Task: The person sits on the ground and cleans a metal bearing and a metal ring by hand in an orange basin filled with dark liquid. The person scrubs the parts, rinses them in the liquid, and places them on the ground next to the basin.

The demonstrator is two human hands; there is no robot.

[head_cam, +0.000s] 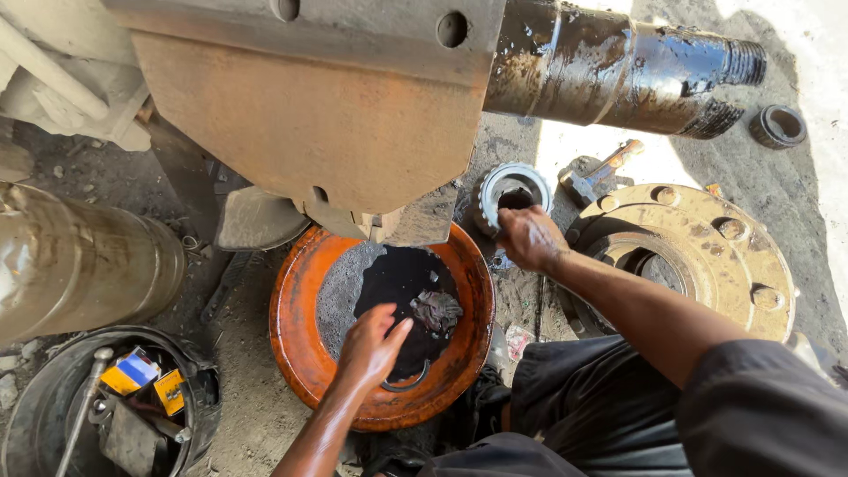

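My left hand point(369, 344) reaches into an orange basin point(296, 340) that holds black oily liquid point(397, 283). Its fingers are apart, next to a grey rag point(436, 310) and a thin metal ring point(408, 382) lying in the liquid. My right hand point(530, 237) stretches past the basin's far rim and grips a round toothed metal bearing point(512, 187) on the ground. A greasy dark axle shaft point(618, 66) juts out above, to the right of a rusty brown housing point(309, 115).
A large rusty wheel hub flange point(707, 252) lies at right, a hammer point(602, 172) behind it, a small threaded ring point(778, 124) far right. A metal cylinder point(79, 261) is at left. A black tub point(115, 406) with tools and small boxes sits lower left.
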